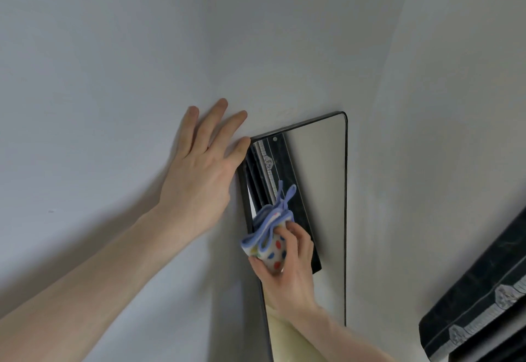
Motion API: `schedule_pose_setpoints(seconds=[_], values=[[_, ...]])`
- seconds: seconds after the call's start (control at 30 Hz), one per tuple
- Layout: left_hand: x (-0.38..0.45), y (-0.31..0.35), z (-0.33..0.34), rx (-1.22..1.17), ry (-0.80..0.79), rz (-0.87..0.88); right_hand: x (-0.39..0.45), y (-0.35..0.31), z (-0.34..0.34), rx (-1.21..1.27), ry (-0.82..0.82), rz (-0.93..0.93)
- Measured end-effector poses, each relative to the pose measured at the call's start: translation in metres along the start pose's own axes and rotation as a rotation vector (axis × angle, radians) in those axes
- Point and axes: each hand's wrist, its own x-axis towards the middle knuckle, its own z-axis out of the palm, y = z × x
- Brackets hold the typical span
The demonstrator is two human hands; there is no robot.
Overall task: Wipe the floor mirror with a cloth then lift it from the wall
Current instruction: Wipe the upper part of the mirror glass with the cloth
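Two bare forearms reach in from the bottom edge, their elbows cut off by the frame. The right hand (287,267) is curled around one bunched cloth (269,236), white with coloured dots and a lilac border, and holds it against the glass near the left side of the mirror (321,191); a thin lilac loop sticks up from the bundle. Farther up, the left hand (199,174) lies flat on the pale grey wall (113,63) with its fingers spread, the index fingertip touching the upper left corner of the black frame; the thumb is hidden under the palm. The single tall mirror with rounded corners rests against the wall, its lower end running out of the picture, so where it meets the floor cannot be seen. The glass reflects pale surfaces and a dark strip with silver trim, its detail too blurred to read. At the lower right, one dark patterned panel (481,313) with silver ornament is cut off by the edge. A second wall plane rises on the right.
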Motion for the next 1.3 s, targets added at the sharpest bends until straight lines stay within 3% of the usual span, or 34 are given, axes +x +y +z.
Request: schedule_pose_setpoints(seconds=[0.1,0.27,0.63,0.8,0.93,1.13,1.3], values=[[0.001,0.000,0.001,0.001,-0.001,-0.001,-0.003,0.025,-0.007,-0.017,-0.058,0.072],[0.001,0.001,0.003,0.002,0.004,-0.013,0.042,0.071,-0.026,-0.098,0.016,0.203],[0.003,0.003,0.003,-0.004,-0.012,-0.028,0.172,0.141,-0.075,0.058,0.073,0.360],[0.002,0.003,0.003,0.006,-0.018,-0.027,0.205,0.096,-0.068,0.008,0.095,0.085],[0.003,0.002,0.002,0.007,-0.016,-0.024,0.200,0.090,-0.061,0.007,0.088,0.134],[0.003,0.002,0.002,-0.012,-0.003,-0.017,0.137,0.147,-0.040,0.060,0.094,0.477],[0.003,0.002,-0.001,-0.004,-0.004,-0.006,0.099,0.153,-0.032,0.160,0.044,0.732]])
